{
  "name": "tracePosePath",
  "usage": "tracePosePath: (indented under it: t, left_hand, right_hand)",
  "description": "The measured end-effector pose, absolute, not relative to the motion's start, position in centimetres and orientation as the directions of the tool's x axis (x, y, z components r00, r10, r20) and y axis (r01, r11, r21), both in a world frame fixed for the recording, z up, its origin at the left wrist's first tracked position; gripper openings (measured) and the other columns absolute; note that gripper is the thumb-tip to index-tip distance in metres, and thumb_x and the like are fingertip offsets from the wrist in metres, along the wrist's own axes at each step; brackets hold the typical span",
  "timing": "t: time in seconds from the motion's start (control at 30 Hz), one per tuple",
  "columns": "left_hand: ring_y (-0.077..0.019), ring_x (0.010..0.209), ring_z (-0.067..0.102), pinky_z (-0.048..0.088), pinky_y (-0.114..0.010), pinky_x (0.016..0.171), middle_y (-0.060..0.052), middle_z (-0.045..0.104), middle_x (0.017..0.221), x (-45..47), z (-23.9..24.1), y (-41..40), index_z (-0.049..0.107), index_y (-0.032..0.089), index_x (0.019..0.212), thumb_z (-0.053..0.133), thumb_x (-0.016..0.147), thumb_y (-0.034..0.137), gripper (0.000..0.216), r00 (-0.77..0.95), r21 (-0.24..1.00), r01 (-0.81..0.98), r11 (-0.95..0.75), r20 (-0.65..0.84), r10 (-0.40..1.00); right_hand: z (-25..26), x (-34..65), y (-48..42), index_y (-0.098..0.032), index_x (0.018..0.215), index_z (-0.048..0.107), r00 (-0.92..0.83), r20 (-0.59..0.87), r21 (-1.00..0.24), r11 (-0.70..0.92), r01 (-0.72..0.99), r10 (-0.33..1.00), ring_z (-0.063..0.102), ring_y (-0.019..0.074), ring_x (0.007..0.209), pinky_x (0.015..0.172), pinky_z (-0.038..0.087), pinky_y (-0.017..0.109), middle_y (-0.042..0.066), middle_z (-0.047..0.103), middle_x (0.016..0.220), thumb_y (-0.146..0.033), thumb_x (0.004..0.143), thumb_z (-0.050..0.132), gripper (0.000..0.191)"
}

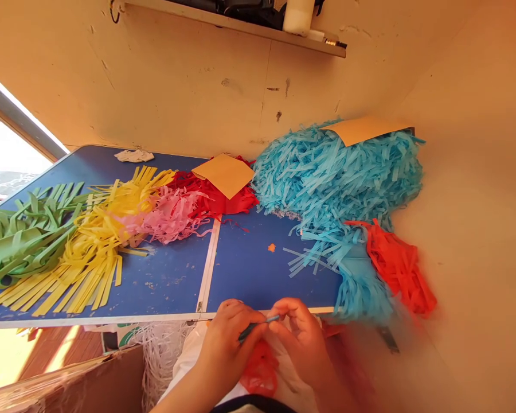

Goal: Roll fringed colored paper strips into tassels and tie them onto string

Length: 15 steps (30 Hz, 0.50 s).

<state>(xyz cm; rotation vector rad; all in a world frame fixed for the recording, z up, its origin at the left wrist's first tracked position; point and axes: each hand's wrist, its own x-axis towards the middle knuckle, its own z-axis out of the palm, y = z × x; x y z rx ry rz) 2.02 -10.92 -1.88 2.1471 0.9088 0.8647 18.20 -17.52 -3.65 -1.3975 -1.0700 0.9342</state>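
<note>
Blue-grey stick (258,326), long axis lying left-low to right-high just off the near edge of the blue table (249,269), is pinched at its lower end by the left hand (232,338) and at its upper tip by the right hand (303,335), above red shredded paper (260,370).

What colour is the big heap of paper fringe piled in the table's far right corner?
Light blue, clearest in the head view: the paper fringe heap spills down over the blue table.

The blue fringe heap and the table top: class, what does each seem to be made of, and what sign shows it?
Blue fringe heap: thin paper, probably tissue or crepe, matte; its strips are cut narrow, curl and crumple. Table top: a hard, smooth blue board, perhaps laminate, edged with pale, metal-looking strips along the middle seam and the front.
</note>
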Motion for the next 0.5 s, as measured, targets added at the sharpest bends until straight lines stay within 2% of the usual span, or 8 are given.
tracePosePath:
  t: [0.07,0.17,0.23,0.3,0.37,0.5]
  left_hand:
    - [-0.016,0.068,0.066,0.05,-0.036,0.084,0.0,0.072,0.073,2.0,-2.1,-10.8,0.068,0.023,0.08,0.058,0.09,0.024,0.014,0.55,0.76,0.351,-0.546,0.305,0.778]
    - [-0.0187,0.077,0.069,0.051,-0.039,0.091,-0.001,0.075,0.081,2.0,-2.1,-10.7,0.07,0.026,0.092,0.066,0.083,0.027,0.009,0.558,0.766,0.363,-0.53,0.277,0.782]
    - [-0.0194,0.08,0.069,0.049,-0.042,0.095,-0.002,0.075,0.085,2.0,-2.0,-10.6,0.07,0.026,0.093,0.069,0.081,0.03,0.013,0.574,0.771,0.34,-0.539,0.284,0.768]
    - [-0.0176,0.075,0.068,0.048,-0.043,0.097,-0.002,0.074,0.08,2.0,-1.9,-10.6,0.07,0.025,0.084,0.066,0.085,0.03,0.006,0.592,0.778,0.312,-0.545,0.29,0.752]
    - [-0.0158,0.07,0.068,0.048,-0.042,0.096,-0.001,0.073,0.074,1.8,-1.8,-10.5,0.068,0.024,0.078,0.061,0.088,0.028,0.013,0.594,0.779,0.307,-0.547,0.292,0.75]
    - [-0.0159,0.076,0.069,0.048,-0.04,0.096,-0.001,0.075,0.082,1.8,-1.7,-10.5,0.069,0.025,0.086,0.061,0.087,0.021,0.008,0.565,0.713,0.296,-0.636,0.406,0.718]
  right_hand:
    - [-3.6,18.7,-17.4,-0.022,0.088,0.067,0.274,0.013,-0.997,-0.01,0.082,0.962,0.063,0.0169,0.073,0.068,0.051,0.027,0.002,0.069,0.08,-0.029,0.079,0.07,0.011]
    - [-3.3,19.0,-17.4,-0.022,0.073,0.067,0.254,0.042,-0.994,0.014,0.111,0.966,0.062,0.0162,0.069,0.067,0.049,0.026,0.0,0.068,0.072,-0.025,0.081,0.068,0.008]
    - [-3.0,19.1,-17.4,-0.022,0.074,0.069,0.231,0.086,-0.986,0.051,0.156,0.969,0.063,0.0166,0.071,0.068,0.049,0.027,0.0,0.069,0.074,-0.022,0.082,0.068,0.008]
    - [-2.8,19.0,-17.6,-0.023,0.076,0.07,0.222,0.126,-0.976,0.08,0.203,0.967,0.063,0.0168,0.07,0.068,0.05,0.027,0.001,0.069,0.074,-0.022,0.083,0.067,0.008]
    - [-2.6,19.0,-17.7,-0.024,0.076,0.07,0.236,0.145,-0.966,0.086,0.242,0.961,0.063,0.0169,0.068,0.066,0.05,0.028,0.001,0.069,0.072,-0.022,0.084,0.066,0.009]
    - [-2.4,18.8,-18.0,-0.024,0.076,0.071,0.25,0.145,-0.951,0.065,0.303,0.957,0.065,0.0176,0.071,0.069,0.051,0.028,0.001,0.07,0.073,-0.02,0.085,0.064,0.012]
